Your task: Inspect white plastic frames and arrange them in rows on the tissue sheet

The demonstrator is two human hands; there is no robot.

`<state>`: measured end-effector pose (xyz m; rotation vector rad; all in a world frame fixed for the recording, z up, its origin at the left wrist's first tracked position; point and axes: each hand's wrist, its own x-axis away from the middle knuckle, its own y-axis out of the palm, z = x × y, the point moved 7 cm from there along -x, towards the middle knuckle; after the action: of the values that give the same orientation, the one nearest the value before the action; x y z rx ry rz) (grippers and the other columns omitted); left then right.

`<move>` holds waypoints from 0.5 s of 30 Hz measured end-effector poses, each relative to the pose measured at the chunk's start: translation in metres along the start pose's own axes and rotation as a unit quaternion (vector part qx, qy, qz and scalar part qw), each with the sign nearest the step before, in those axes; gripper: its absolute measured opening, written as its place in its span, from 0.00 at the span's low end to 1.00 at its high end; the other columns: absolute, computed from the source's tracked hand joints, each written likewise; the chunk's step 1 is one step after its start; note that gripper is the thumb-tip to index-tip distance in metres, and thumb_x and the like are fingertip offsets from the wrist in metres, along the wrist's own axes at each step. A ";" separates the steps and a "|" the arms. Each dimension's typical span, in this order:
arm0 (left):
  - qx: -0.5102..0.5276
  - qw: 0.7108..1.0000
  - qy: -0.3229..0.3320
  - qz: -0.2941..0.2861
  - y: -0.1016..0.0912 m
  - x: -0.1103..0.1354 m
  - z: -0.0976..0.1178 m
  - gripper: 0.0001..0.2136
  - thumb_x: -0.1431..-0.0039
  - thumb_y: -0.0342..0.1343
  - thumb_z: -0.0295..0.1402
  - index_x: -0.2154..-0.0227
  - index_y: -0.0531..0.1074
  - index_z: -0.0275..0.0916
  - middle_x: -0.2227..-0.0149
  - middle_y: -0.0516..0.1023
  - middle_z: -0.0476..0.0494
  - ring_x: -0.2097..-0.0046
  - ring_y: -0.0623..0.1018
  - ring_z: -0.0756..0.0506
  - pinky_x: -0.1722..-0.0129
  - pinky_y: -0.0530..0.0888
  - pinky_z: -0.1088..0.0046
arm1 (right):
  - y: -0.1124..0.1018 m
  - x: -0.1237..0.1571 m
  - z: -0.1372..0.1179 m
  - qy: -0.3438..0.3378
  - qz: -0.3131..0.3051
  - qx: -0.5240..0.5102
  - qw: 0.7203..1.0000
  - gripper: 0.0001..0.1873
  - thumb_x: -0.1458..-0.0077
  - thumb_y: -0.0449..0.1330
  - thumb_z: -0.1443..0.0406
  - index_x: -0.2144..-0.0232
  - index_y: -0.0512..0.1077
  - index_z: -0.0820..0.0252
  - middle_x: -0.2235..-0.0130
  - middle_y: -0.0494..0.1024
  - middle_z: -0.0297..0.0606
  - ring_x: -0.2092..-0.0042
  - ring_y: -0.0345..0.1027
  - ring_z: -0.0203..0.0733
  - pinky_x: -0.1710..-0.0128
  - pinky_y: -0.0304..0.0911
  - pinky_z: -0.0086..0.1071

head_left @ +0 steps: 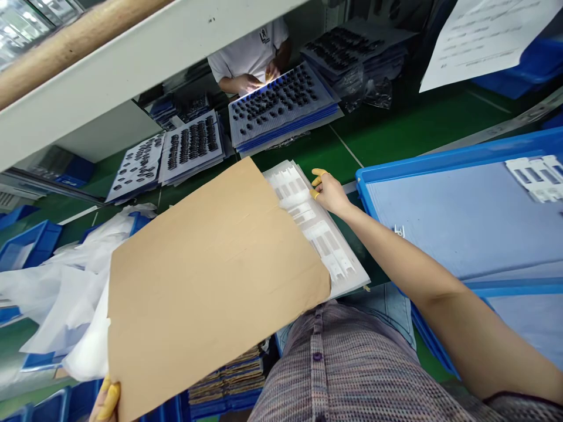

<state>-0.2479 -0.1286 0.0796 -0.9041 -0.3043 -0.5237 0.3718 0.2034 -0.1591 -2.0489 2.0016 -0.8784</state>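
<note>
The cardboard sheet (211,287) is held over a stack of white plastic trays (314,225), and it covers the left part of this stack, while the stack lies on a green bench (352,140). The left hand (105,401) is at the bottom of the view and is closed on the lower edge of the sheet, with yellow finger cots (109,398) on the fingers, but most of this hand is hidden behind the cardboard. The right hand (329,192) is partly open and its fingertips touch the far edge of the stack; I cannot tell if they pinch a tray or only rest there. Just right of this hand stands a blue crate (457,234) with a white tray piece (536,179) inside it. Farther on the bench are boards (281,99) carrying many small black parts, and behind them a co-worker in a white shirt (250,58) has both hands on one board. A white plastic bag (57,293) lies left of the cardboard, and a printed paper (484,35) hangs at the upper right.
</note>
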 end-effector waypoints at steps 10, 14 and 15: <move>0.043 0.998 -0.009 -0.035 0.035 0.007 0.022 0.24 0.73 0.76 0.43 0.65 0.82 0.55 0.48 0.84 0.59 0.27 0.59 0.36 0.67 0.81 0.86 | 0.004 0.000 -0.001 0.004 -0.013 0.003 1.000 0.19 0.51 0.65 0.66 0.55 0.69 0.59 0.37 0.70 0.51 0.62 0.73 0.42 0.51 0.71 0.47; 0.076 0.996 -0.020 -0.047 0.044 0.007 0.028 0.30 0.76 0.76 0.34 0.60 0.81 0.46 0.62 0.87 0.52 0.64 0.86 0.42 0.73 0.81 0.82 | 0.002 0.001 -0.001 0.022 -0.016 0.004 1.000 0.22 0.50 0.63 0.67 0.51 0.68 0.60 0.42 0.74 0.48 0.67 0.72 0.40 0.51 0.71 0.47; 0.084 0.995 -0.020 -0.050 0.047 0.007 0.030 0.31 0.77 0.75 0.32 0.60 0.81 0.44 0.65 0.87 0.53 0.71 0.83 0.46 0.74 0.81 0.82 | 0.002 0.002 0.000 0.026 -0.017 0.002 1.000 0.24 0.50 0.63 0.68 0.49 0.68 0.60 0.43 0.75 0.48 0.67 0.72 0.40 0.51 0.71 0.47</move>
<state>-0.2168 -0.0829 0.0689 -0.7401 -0.4247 -0.5645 0.3701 0.2015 -0.1589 -2.0838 1.9945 -0.9515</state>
